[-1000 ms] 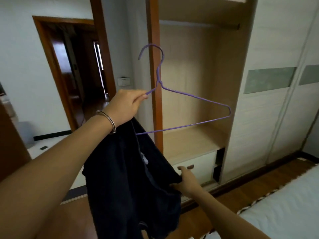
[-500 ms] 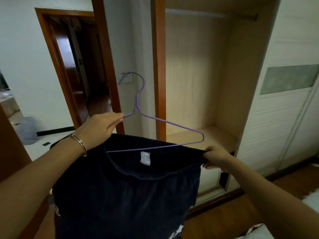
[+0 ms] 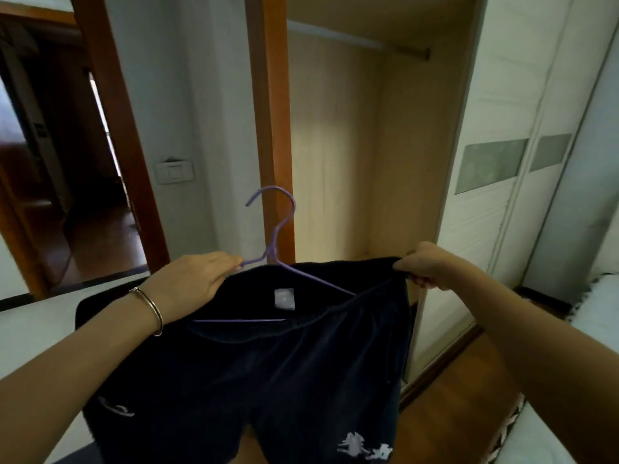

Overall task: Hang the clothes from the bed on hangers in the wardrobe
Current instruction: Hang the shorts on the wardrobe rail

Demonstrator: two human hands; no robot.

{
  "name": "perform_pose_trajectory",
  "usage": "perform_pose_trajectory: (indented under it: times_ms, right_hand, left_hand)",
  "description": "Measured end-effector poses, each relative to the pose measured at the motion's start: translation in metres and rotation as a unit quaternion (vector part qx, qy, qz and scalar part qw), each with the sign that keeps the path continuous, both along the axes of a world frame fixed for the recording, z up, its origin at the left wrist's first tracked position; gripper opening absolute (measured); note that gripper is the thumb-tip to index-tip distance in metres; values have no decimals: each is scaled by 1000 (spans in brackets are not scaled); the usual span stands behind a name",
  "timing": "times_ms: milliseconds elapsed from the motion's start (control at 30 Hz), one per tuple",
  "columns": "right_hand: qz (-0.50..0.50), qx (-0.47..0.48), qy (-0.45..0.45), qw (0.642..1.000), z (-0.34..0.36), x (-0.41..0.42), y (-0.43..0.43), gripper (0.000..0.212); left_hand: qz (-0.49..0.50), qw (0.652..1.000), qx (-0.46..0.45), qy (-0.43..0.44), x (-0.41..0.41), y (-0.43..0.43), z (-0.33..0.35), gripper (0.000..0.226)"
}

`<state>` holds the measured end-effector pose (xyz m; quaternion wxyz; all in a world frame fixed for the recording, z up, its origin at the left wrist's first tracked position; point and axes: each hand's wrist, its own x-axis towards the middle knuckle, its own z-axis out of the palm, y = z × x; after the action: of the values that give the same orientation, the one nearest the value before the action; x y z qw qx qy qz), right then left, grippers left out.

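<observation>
A pair of dark navy shorts hangs stretched between my hands in front of the open wardrobe. My left hand, with a bracelet at the wrist, grips the left shoulder of a purple wire hanger together with the waistband's left side. The hanger's right arm and bottom bar sit inside the waistband, near a white label. My right hand pinches the waistband's right end. The hook points up. The wardrobe's hanging rail is high up.
A wooden post frames the wardrobe's left side. White sliding doors stand to the right. An open doorway lies to the left, with a wall switch beside it. The bed's white edge is at the lower right.
My right hand lifted the shorts' waistband and pulled it wide to the right. The hanger came down and its right arm slid inside the waistband. The view moved closer to the wardrobe.
</observation>
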<state>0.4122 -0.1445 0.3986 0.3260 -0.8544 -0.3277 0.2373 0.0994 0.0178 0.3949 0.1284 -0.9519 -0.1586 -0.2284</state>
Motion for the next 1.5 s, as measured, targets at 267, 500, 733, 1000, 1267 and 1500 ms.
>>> perform_pose_trajectory:
  times_ms: [267,500,733,1000,1267,1500]
  right_hand:
    - [-35,147,11,988,40,4,10,29]
    - [-22,34,-313,949,4,64,-21,38]
    - [-189,82,-374,904,8,148,-30,41]
    - [-264,141,-355,885,22,242,-25,51]
    - [-255,176,-345,886,29,304,16,29]
    - [-213,181,-346,896,47,349,101,32]
  left_hand:
    - [-130,960,-169,-179,95,28,7,41]
    - [-210,921,-245,-217,204,30,-7,37]
    - [-212,901,-329,-188,330,56,3,19]
    - [-122,896,-405,-136,418,113,16,55]
    - [-62,924,-309,-217,483,177,27,52]
    - [-207,918,-315,-122,542,202,61,31]
